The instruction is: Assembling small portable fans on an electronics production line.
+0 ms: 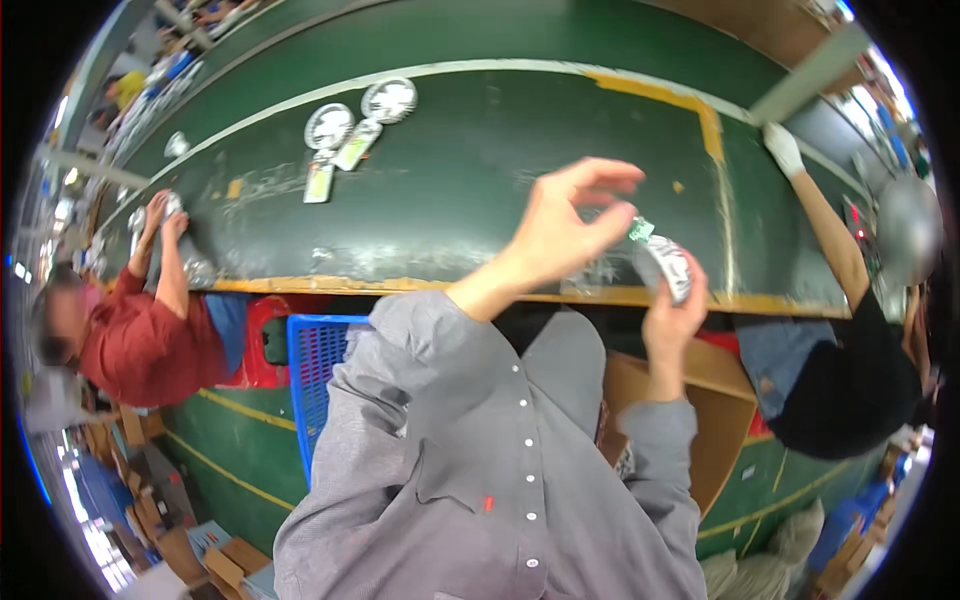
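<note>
My right hand is closed around a white handheld fan, tilted, with dark slots showing on its head. At the fan's upper end is a small green-and-white piece; I cannot make out what it is. Just left of that piece hovers my left hand, thumb and fingers apart with nothing between them. Its thumb tip is close to the green-and-white piece; whether they touch is unclear. Farther off on the green table lie two more white handheld fans, one beside the other, with pale labels on their handles.
A blue plastic crate stands at my left, and an open cardboard box at my right. One co-worker in a red top handles a white item at the left. Another in black reaches a gloved hand onto the table.
</note>
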The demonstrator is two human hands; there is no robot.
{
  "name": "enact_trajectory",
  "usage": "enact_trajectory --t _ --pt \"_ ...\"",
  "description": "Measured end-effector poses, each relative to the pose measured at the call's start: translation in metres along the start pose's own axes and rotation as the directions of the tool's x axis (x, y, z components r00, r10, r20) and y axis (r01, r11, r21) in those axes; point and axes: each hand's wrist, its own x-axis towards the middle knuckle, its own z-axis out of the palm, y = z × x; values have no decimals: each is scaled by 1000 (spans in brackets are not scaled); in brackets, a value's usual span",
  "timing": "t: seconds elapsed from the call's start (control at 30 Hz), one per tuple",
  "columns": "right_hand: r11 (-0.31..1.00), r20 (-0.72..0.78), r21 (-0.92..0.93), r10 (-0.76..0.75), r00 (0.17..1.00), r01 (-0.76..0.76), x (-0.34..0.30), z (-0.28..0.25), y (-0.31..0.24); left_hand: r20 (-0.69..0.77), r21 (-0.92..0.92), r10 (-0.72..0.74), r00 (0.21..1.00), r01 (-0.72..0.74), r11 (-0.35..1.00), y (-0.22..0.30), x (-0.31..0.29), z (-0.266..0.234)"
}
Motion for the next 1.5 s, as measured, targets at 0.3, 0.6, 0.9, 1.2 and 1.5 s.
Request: enact_trajectory --t 0.3,0.6,0.9,1.2,1.5 --pt "599 468 -645 -182 865 474 98 -75 88 -392 918 161 906 397 3 -90 -37 -285" --pt "598 358 -707 -158 920 378 128 -54 112 -190 981 120 974 192 -5 -86 -27 -214" --pt "664 -79 -733 -300 951 148 134 -68 117 -4 918 -171 985 71 391 -73 0 -57" --pt "816 295 -517 -115 949 260 44 56 39 487 807 266 832 -545 228 -92 69 2" --pt "851 301 -455 -128 945 260 54 58 48 513 775 53 857 -489 399 -118 68 -39"
